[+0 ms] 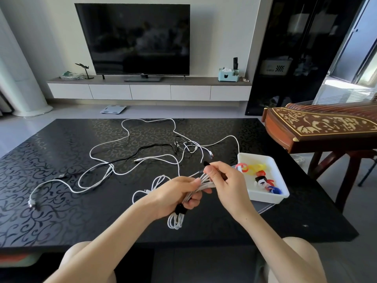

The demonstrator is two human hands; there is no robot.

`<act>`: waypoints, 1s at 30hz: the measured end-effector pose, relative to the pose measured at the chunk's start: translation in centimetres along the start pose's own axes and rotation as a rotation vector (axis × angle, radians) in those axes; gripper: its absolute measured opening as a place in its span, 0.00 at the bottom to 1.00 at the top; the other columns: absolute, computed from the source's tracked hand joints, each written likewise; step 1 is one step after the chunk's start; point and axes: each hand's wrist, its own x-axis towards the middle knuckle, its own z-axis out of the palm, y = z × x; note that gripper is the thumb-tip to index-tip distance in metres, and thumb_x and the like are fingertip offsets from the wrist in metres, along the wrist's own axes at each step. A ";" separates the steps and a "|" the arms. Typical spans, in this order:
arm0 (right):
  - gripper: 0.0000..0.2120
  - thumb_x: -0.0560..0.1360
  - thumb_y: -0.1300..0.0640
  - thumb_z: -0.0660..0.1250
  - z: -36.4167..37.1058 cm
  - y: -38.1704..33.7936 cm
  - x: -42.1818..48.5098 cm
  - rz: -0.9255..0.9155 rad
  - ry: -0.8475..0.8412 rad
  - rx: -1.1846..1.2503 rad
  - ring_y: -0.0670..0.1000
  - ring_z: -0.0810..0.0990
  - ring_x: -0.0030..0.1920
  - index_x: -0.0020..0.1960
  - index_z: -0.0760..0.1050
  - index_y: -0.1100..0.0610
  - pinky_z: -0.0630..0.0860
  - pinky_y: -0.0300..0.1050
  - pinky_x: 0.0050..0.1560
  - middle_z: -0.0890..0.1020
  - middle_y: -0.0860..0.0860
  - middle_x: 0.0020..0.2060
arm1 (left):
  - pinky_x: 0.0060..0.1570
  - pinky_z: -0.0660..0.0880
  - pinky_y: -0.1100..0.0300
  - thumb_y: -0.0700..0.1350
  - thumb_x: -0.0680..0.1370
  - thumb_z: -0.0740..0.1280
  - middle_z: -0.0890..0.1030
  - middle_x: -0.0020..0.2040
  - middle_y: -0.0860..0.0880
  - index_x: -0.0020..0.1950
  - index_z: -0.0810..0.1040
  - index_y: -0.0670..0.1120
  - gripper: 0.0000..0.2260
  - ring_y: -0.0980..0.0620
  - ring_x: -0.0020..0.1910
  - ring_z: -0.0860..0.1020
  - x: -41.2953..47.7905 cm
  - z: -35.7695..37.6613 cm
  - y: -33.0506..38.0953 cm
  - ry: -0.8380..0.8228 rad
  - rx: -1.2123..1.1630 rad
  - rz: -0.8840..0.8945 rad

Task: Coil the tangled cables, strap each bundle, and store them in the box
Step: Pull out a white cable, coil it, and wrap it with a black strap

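My left hand (177, 193) is curled round the white cable bundle (175, 219), gripping it at its middle above the table, so that the looped end hangs out below my palm and the other strands run up towards my right hand (226, 180). A black strap (180, 209) circles the bundle just under my left fingers. My right hand pinches a second black strip (207, 163) between thumb and forefinger, its tip poking up above the thumb; the rest of that strip is hidden behind my fingers, which touch the upper end of the bundle. Just beside my right hand, at the right side of the black patterned table (61, 160), sits the white box (263, 198), holding a jumble of coloured straps (259, 172) in red, yellow, black and blue. Beyond my hands the loose white cables (142, 160) sprawl in wide loops across the table, crossed by a black cable (155, 149). Farther back a dark television (132, 37) stands on a low white cabinet (149, 91), and a carved wooden zither (322, 125) lies at the right.
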 end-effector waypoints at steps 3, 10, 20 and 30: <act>0.11 0.78 0.57 0.64 -0.9 0.0 1.0 0.244 0.031 0.283 0.43 0.72 0.23 0.39 0.81 0.56 0.69 0.34 0.26 0.82 0.50 0.31 | 0.28 0.58 0.67 0.43 0.82 0.57 0.62 0.30 0.52 0.47 0.72 0.35 0.12 0.55 0.28 0.61 -0.1 0.1 0.0 0.100 0.171 0.127; 0.20 0.75 0.54 0.67 -1.9 1.3 1.4 0.317 -0.044 -0.063 0.42 0.64 0.21 0.24 0.76 0.50 0.59 0.32 0.24 0.68 0.45 0.18 | 0.25 0.56 0.69 0.41 0.81 0.59 0.63 0.28 0.53 0.40 0.75 0.41 0.11 0.57 0.26 0.59 0.1 0.6 0.2 0.075 0.013 0.194; 0.13 0.76 0.65 0.66 -1.2 0.6 0.3 0.122 -0.163 -0.011 0.34 0.78 0.36 0.42 0.79 0.47 0.69 0.26 0.35 0.81 0.34 0.31 | 0.19 0.58 0.68 0.39 0.80 0.59 0.74 0.27 0.44 0.46 0.73 0.35 0.08 0.53 0.22 0.70 0.5 0.8 2.0 0.114 -0.127 0.028; 0.10 0.79 0.59 0.61 -1.3 0.9 -0.2 0.309 -0.194 0.111 0.50 0.75 0.25 0.45 0.80 0.51 0.69 0.38 0.23 0.80 0.50 0.29 | 0.22 0.62 0.67 0.39 0.77 0.66 0.80 0.33 0.45 0.40 0.84 0.41 0.09 0.57 0.28 0.71 1.1 1.1 1.6 0.409 -0.094 0.206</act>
